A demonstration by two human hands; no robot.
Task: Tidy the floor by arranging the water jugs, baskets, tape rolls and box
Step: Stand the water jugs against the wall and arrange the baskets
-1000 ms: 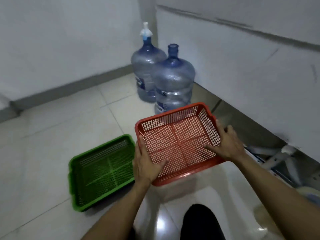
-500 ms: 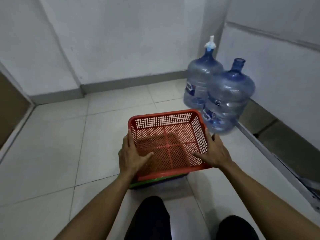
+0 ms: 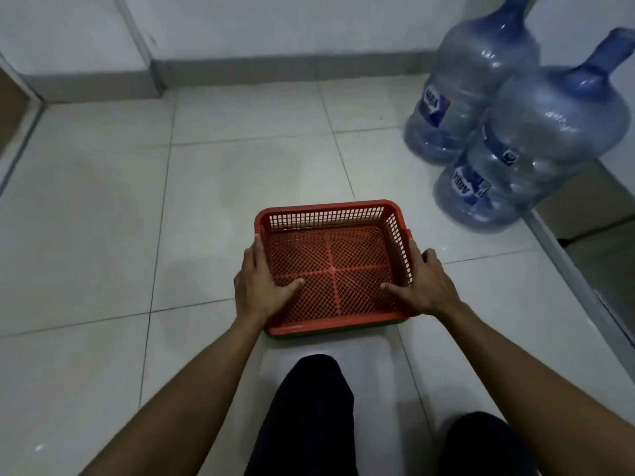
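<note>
Since one second ago we have carried the red perforated plastic basket (image 3: pixel 331 266) over the green plastic basket (image 3: pixel 330 330), and now it sits nested inside it on the white tiled floor (image 3: pixel 103 218); only a thin green edge shows below. Our left hand (image 3: pixel 259 286) and right hand (image 3: pixel 424 283) clasp its two sides, thumbs inside, fingers pressed outside. Two blue transparent water jugs (image 3: pixel 529 146) stand near, at the right wall.
</note>
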